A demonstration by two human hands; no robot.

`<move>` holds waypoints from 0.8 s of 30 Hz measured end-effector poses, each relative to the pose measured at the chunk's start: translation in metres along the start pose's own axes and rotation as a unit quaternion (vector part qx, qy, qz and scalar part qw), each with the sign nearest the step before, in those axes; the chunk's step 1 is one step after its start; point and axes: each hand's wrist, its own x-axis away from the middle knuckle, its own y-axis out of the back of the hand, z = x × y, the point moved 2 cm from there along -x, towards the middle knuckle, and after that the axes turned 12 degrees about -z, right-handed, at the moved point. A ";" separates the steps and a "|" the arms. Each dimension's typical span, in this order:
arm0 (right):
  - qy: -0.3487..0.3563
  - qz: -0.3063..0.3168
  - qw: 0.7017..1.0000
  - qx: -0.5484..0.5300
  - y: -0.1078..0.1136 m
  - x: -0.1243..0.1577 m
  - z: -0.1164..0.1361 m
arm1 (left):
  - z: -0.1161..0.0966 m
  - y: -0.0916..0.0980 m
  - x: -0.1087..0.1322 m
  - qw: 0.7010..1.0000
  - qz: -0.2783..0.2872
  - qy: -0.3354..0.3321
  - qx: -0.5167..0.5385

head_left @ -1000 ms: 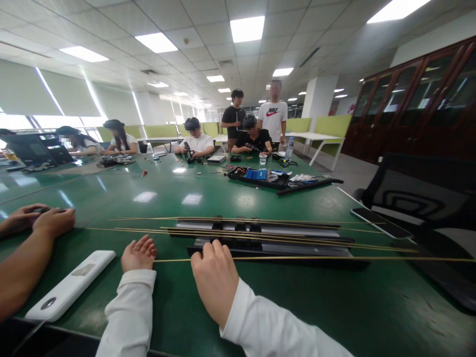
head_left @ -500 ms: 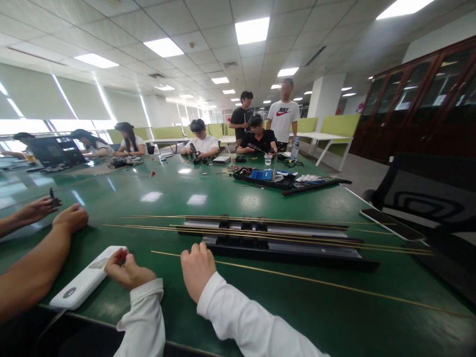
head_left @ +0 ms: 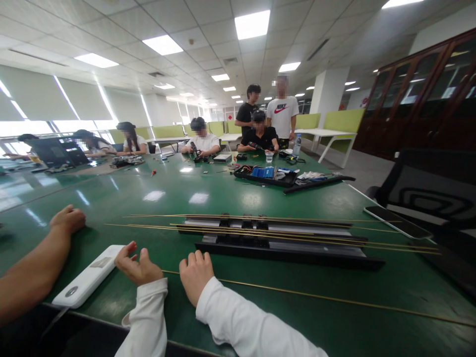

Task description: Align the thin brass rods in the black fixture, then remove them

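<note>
My left hand [head_left: 138, 265] is palm-side up, thumb and fingers apart, with nothing seen in it. My right hand [head_left: 196, 277] has its knuckles up and fingers curled down over a thin brass-coloured rod [head_left: 316, 295]; its fingertips are hidden. The rod runs from between my hands far out to the right. Its left end meets the edge of my left hand, and I cannot tell if they touch. Beyond my right hand, more thin rods [head_left: 394, 247] lie across long black-and-grey channel-like strips [head_left: 312, 248], with black blocks [head_left: 256, 240] among them.
A white power-bank-like device [head_left: 87, 277] lies left of my left hand. Another person's forearm and hand [head_left: 69, 220] rest on the green table [head_left: 156, 198]. A phone [head_left: 397, 223] lies at the right edge beside a black chair [head_left: 431, 188]. Further back is a tool tray [head_left: 264, 177].
The rod at my right hand has shifted nearer to me. My left hand has opened and moved slightly right. At far left, another person's hand with a small dark item has left the view.
</note>
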 end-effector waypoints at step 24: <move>-0.278 -0.007 0.955 0.100 0.156 -0.004 -0.276 | 0.018 -0.100 0.022 0.914 -0.122 0.386 0.039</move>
